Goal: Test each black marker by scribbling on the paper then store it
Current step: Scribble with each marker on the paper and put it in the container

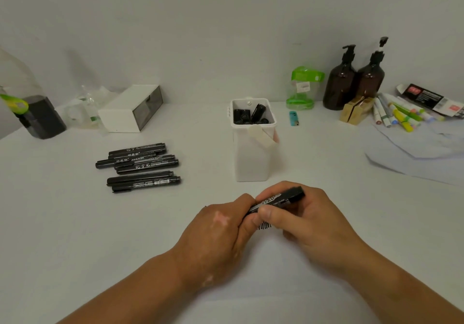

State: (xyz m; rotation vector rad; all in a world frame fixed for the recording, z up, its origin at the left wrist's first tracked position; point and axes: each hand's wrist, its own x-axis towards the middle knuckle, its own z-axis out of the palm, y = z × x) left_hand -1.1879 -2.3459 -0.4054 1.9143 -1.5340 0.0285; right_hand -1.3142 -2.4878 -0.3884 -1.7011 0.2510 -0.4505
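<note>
At the far left of the table (75,223) stands one clear bottle (30,113) holding dark liquid, with crumpled clear packaging (85,108) and one white box (125,109) beside it. In front of the box lies a pile of black markers (140,167), capped and flat on the table. Their long axes run left to right and I count six, though overlaps could hide another.

Near the middle stands one white container (252,158) with a strip of tape on its rim. More black markers stand upright in it, too crowded to count.

In front of the container, both hands meet on one black marker (278,200). It is held just above the paper (263,261), whose edges barely show against the table. Its long axis runs from lower left to upper right, and the blunt rear end points up and right, toward the container. The left hand (221,233) has its grip clamped round the lower-left end, which is hidden, so I cannot tell whether a cap is on. The right hand (298,218) pinches the barrel between thumb and fingers. One short black scribble (265,226) shows on the paper just under the marker.

To the right are one green-lidded clear tub (302,88), one blue lighter (293,118), two brown pump bottles (339,85), one small tan box (355,113), a heap of coloured pens (399,115), a printed packet (431,98) and loose pale sheets (414,148).
</note>
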